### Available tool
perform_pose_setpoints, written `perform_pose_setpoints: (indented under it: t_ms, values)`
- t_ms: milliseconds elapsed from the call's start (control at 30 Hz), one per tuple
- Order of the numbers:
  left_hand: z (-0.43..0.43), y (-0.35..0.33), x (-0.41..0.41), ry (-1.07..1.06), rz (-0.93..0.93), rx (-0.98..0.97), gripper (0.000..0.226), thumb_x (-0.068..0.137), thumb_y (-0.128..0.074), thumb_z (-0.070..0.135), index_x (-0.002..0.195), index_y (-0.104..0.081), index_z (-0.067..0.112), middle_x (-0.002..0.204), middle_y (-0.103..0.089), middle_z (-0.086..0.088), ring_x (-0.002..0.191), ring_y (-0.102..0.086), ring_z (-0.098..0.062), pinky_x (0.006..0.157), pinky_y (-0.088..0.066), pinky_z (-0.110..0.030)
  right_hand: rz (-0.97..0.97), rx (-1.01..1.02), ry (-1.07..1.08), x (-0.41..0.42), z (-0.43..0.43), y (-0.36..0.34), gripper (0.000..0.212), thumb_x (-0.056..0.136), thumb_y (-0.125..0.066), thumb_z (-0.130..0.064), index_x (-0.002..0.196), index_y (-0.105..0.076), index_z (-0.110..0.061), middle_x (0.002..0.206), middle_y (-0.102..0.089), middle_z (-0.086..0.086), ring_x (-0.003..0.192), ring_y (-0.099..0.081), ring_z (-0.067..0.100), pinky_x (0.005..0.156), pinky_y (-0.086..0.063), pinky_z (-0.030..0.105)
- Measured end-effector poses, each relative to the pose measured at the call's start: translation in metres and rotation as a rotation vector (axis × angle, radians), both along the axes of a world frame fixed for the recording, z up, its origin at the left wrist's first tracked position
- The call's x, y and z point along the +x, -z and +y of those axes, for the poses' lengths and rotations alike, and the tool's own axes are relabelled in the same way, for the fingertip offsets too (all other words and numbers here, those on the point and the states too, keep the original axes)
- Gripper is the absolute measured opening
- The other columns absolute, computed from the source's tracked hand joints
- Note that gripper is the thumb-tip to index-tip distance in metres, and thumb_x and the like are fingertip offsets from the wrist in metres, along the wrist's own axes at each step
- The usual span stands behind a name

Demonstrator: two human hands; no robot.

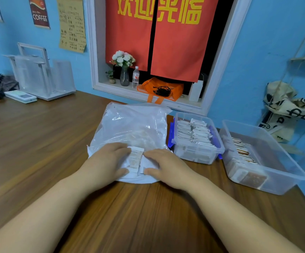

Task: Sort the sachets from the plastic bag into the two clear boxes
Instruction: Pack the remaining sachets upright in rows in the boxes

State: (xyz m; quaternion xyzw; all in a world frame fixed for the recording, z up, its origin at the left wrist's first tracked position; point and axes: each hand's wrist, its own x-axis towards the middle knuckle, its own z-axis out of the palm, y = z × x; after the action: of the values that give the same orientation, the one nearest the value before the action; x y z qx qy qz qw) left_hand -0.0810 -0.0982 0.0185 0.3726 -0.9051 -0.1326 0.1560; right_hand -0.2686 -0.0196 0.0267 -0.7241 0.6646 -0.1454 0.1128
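Sachets (135, 158): a few loose ones at the near mouth of the plastic bag, between the two hands; printed one uppermost, lying flat, likely drawn out to be read before sorting.
Plastic bag (133, 125): flat on the desk (38, 143), mid-width, stretching from the hands toward the far edge; mouth turned to the near edge, so contents come out toward the person. More sachets dimly visible through the film.
Left hand (104, 161): laid flat on the bag mouth, fingers near straight, tips touching the printed sachet's left edge; apparently pressing the film down to keep it from sliding.
Right hand (166, 165): fingers laid over a white sachet just right of the printed one, thumb at its near edge; pinching or merely pressing, cannot tell through the blur.
Inner clear box (193, 156): just right of the bag, packed with upright white sachets; within easy reach for drops.
Outer clear box (275, 152): at the desk's right edge, a row of brown-marked sachets along its left wall, the rest bare.
Blue lid (170, 132): on edge between bag and inner box.
Stage, judged: sorting well along, bag not yet emptied.
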Motion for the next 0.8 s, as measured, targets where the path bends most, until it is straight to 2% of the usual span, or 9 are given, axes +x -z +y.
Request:
perform_pose_setpoints:
  t_ms: [100,200,267,333,433,500,567,667,800]
  values:
    - [-0.001,0.0,0.0,0.006,0.019,0.002,0.059,0.084,-0.066,0.032,0.138,-0.042,0.029,0.137,-0.041,0.012,0.127,-0.036,-0.009,0.102,-0.033,-0.023,-0.072,-0.011,0.061,0.001,-0.003,0.001,0.059,0.082,-0.07,-0.034,0.136,-0.047,-0.024,0.129,-0.05,-0.003,0.121,-0.041,0.014,0.1,-0.033,0.025]
    - [-0.001,-0.003,0.002,0.009,0.064,0.031,0.056,0.081,-0.07,0.032,0.133,-0.048,0.03,0.123,-0.044,0.013,0.114,-0.042,-0.007,0.088,-0.035,-0.02,-0.123,-0.038,0.106,0.001,-0.003,0.001,0.063,0.077,-0.075,-0.031,0.135,-0.049,-0.024,0.114,-0.048,-0.009,0.115,-0.042,0.011,0.092,-0.033,0.021]
    - [-0.002,-0.006,0.004,0.004,0.102,0.06,0.057,0.078,-0.073,0.031,0.131,-0.05,0.03,0.114,-0.042,0.014,0.1,-0.043,-0.003,0.076,-0.033,-0.016,-0.166,-0.074,0.127,-0.002,-0.003,0.001,0.056,0.077,-0.075,-0.025,0.128,-0.054,-0.025,0.107,-0.049,-0.011,0.107,-0.046,0.008,0.084,-0.034,0.018]
    - [-0.004,-0.008,0.006,0.016,0.106,0.086,0.051,0.076,-0.075,0.032,0.123,-0.056,0.03,0.108,-0.042,0.014,0.089,-0.045,-0.001,0.068,-0.033,-0.01,-0.224,-0.118,0.148,-0.005,-0.001,0.0,0.039,0.08,-0.071,-0.019,0.116,-0.06,-0.028,0.104,-0.055,-0.007,0.097,-0.051,0.007,0.077,-0.037,0.013]
    - [-0.009,-0.014,0.01,0.06,0.033,0.082,0.03,0.08,-0.071,0.037,0.108,-0.063,0.028,0.109,-0.042,0.013,0.086,-0.048,-0.002,0.067,-0.036,-0.009,-0.339,-0.168,0.188,-0.008,0.003,-0.004,0.025,0.082,-0.069,-0.015,0.097,-0.059,-0.033,0.092,-0.058,-0.006,0.081,-0.052,0.005,0.067,-0.038,0.008]
    - [-0.011,-0.017,0.011,0.099,-0.029,0.051,0.017,0.091,-0.057,0.031,0.106,-0.062,0.025,0.115,-0.042,0.013,0.09,-0.051,-0.006,0.067,-0.035,-0.008,-0.405,-0.181,0.217,-0.009,0.005,-0.004,0.022,0.083,-0.069,-0.016,0.095,-0.059,-0.032,0.09,-0.06,-0.008,0.078,-0.052,0.001,0.065,-0.039,0.006]
    - [-0.013,-0.019,0.011,0.147,-0.073,0.012,0.019,0.095,-0.045,0.021,0.106,-0.061,0.022,0.116,-0.043,0.012,0.097,-0.05,-0.007,0.071,-0.035,-0.009,-0.454,-0.165,0.221,-0.01,0.007,-0.002,0.018,0.085,-0.067,-0.019,0.096,-0.061,-0.031,0.091,-0.063,-0.007,0.079,-0.054,0.001,0.066,-0.04,0.007]
    - [-0.016,-0.019,0.009,0.185,-0.106,-0.014,0.015,0.092,-0.048,0.016,0.1,-0.06,0.021,0.108,-0.05,0.008,0.102,-0.047,-0.009,0.081,-0.036,-0.016,-0.512,-0.143,0.222,-0.012,0.01,0.001,0.014,0.086,-0.066,-0.02,0.094,-0.062,-0.031,0.093,-0.066,-0.001,0.083,-0.059,0.01,0.07,-0.044,0.016]
    - [-0.018,-0.022,0.009,0.165,-0.053,0.074,0.007,0.089,-0.056,0.014,0.089,-0.063,0.017,0.1,-0.053,0.006,0.092,-0.052,-0.006,0.079,-0.041,-0.016,-0.565,-0.151,0.22,-0.012,0.011,0.0,0.013,0.085,-0.067,-0.018,0.091,-0.064,-0.03,0.089,-0.066,-0.003,0.08,-0.059,0.01,0.069,-0.045,0.017]
